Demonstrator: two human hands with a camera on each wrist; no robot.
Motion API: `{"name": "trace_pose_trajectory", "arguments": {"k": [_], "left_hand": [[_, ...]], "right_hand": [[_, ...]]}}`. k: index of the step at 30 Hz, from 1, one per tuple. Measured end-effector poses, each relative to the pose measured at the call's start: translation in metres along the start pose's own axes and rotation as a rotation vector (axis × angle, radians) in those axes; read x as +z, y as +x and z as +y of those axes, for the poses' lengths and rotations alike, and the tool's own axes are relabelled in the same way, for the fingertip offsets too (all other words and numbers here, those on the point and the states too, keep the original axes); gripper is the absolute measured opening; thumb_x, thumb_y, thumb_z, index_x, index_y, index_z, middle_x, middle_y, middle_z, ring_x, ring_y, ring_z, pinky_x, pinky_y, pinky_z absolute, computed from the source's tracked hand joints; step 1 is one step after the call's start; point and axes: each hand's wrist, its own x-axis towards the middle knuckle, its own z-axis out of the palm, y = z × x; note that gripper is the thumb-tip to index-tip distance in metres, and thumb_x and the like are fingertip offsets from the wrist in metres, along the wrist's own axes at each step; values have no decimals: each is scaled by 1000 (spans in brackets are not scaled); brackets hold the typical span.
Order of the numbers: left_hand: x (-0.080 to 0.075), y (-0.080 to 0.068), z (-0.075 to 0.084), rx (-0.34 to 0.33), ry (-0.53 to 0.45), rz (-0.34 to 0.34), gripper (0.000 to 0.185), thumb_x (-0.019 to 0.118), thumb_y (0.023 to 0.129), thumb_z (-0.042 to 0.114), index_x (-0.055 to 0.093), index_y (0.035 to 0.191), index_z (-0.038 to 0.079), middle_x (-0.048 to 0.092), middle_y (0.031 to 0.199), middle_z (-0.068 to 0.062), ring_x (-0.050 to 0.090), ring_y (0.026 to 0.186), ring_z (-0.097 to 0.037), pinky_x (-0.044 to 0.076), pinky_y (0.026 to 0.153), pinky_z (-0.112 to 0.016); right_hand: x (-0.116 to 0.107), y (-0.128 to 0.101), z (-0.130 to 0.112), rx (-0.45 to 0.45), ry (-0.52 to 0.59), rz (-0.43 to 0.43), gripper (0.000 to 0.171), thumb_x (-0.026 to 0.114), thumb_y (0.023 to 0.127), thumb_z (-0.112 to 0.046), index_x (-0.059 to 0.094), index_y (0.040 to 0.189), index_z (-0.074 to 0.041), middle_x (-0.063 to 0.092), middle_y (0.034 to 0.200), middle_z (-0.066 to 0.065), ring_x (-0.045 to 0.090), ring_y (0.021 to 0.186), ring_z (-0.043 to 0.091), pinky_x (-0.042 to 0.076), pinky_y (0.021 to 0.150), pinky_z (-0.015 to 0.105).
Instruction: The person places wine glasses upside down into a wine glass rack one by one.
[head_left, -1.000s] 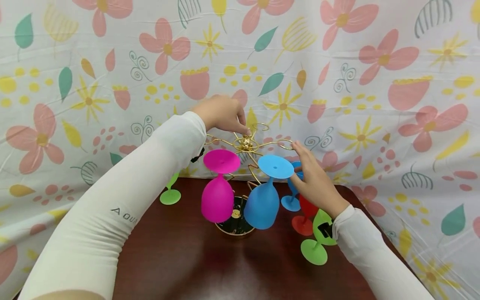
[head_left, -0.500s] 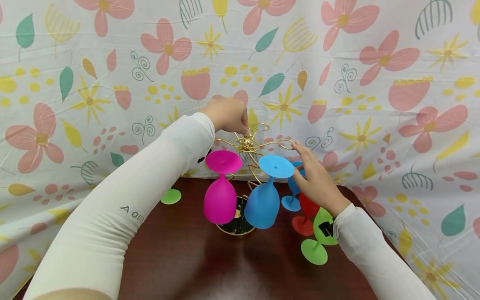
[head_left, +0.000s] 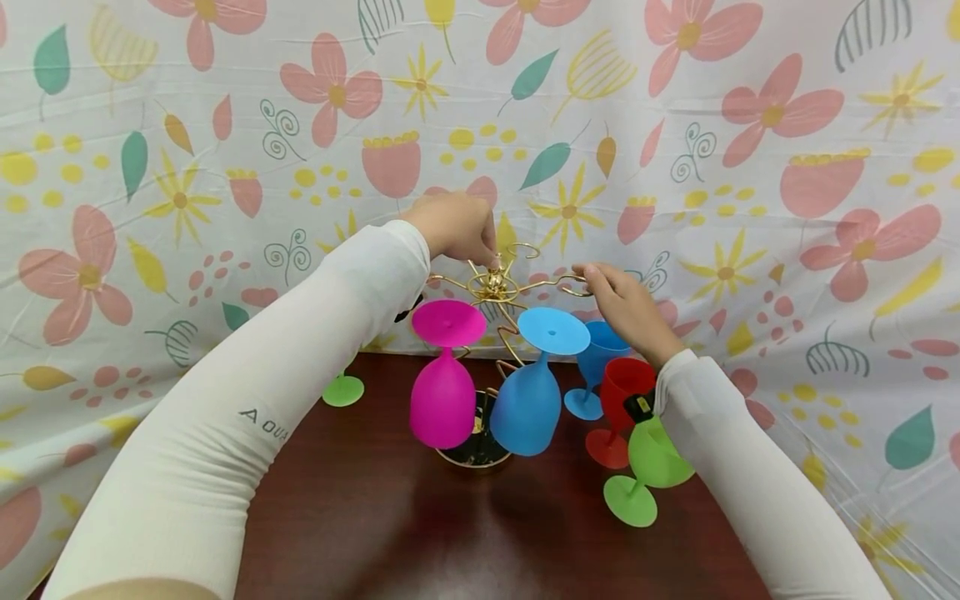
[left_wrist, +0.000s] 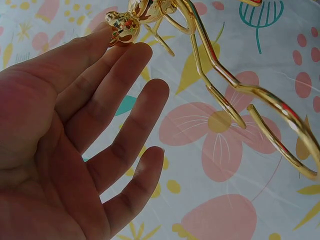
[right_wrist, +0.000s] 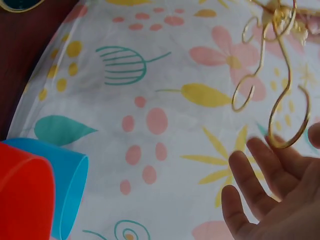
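A gold wire glass rack (head_left: 493,289) stands at the table's middle on a dark round base. My left hand (head_left: 452,227) pinches the knob (left_wrist: 122,27) at its top between thumb and forefinger, the other fingers (left_wrist: 145,105) loosely spread. My right hand (head_left: 626,307) is at the end of the right-hand hook (right_wrist: 290,135), its fingertips right by the loop and its fingers loosely extended. On the near side, a magenta goblet (head_left: 442,404) and a blue goblet (head_left: 527,410) hang upside down, feet up.
On the right stand an upright blue goblet (head_left: 597,354), a red goblet (head_left: 626,379) and a green goblet (head_left: 660,457). Another green goblet's foot (head_left: 343,390) shows behind my left sleeve. A flower-patterned cloth (head_left: 765,267) hangs behind the dark table (head_left: 360,517).
My right hand has risen slightly and turned at the hook, uncovering the blue and red goblets. My left hand shifted a little rightward, then stayed at the knob; the magenta goblet has moved slightly right.
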Motion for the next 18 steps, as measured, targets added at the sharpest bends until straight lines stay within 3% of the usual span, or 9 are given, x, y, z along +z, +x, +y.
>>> {"name": "trace_pose_trajectory", "arguments": {"k": [6, 14, 16, 18], "left_hand": [[-2, 0, 3, -2, 23, -11, 17, 71, 88, 41, 77, 99, 30, 68, 105, 13, 57, 96, -11, 44, 85, -43], [-5, -2, 5, -15, 37, -25, 14, 71, 88, 40, 77, 97, 30, 68, 99, 14, 59, 90, -10, 41, 84, -42], [-6, -2, 5, -15, 43, -27, 14, 71, 88, 40, 77, 96, 30, 68, 98, 14, 58, 90, -11, 41, 84, -42], [-6, -2, 5, -16, 52, -30, 14, 71, 88, 40, 77, 96, 31, 68, 98, 15, 57, 90, -11, 41, 84, -42]], "right_hand": [[2, 11, 5, 15, 57, -33, 48, 40, 102, -51, 64, 130, -19, 66, 122, 6, 56, 118, 26, 44, 99, 52], [2, 7, 3, 2, 111, -31, 39, 44, 104, -42, 62, 133, -24, 67, 122, 7, 56, 119, 23, 43, 100, 51], [2, 7, 2, 0, 104, -23, 38, 44, 104, -40, 62, 133, -23, 67, 121, 7, 56, 118, 24, 45, 96, 49], [2, 6, 2, -2, 79, -10, 38, 44, 104, -39, 63, 132, -22, 68, 118, 7, 60, 108, 22, 48, 84, 41]]}}
